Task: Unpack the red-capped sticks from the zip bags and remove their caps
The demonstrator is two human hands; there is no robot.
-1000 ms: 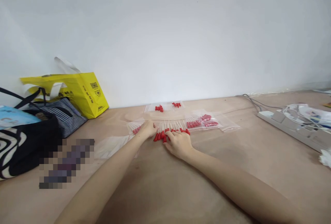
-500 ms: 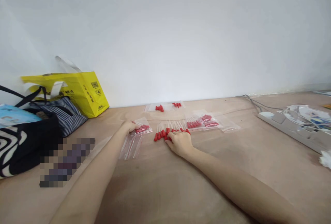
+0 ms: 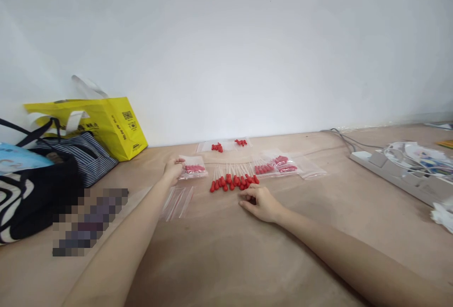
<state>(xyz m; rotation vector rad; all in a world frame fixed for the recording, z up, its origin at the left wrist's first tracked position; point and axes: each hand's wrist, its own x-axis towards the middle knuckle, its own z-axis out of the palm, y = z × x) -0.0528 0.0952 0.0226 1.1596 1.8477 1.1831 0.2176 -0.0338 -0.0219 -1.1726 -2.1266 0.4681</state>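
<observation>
My left hand (image 3: 172, 169) pinches the left edge of a clear zip bag (image 3: 194, 174) with red-tipped pieces inside. Just right of this bag lies a row of pale sticks with red rounded ends (image 3: 234, 182), the red ends facing me. My right hand (image 3: 262, 201) rests at the near right side of that row, its fingers loosely bent and the thumb apart, with nothing visible in them. Flat zip bags (image 3: 177, 203) lie in front of the left hand. Another filled zip bag (image 3: 272, 167) is right of the row.
At the back, more red-ended pieces (image 3: 217, 147) lie on clear plastic by the wall. A yellow bag (image 3: 120, 132), a striped pouch (image 3: 92, 152) and a black bag (image 3: 42, 203) stand left. A power strip (image 3: 392, 172) with cables lies right, beside a blurred item-free table stretch (image 3: 339, 203).
My right hand has drawn back from the red-ended sticks toward the right and nearer me, uncovering them. My left hand has shifted slightly up and left, at the edge of the filled bag.
</observation>
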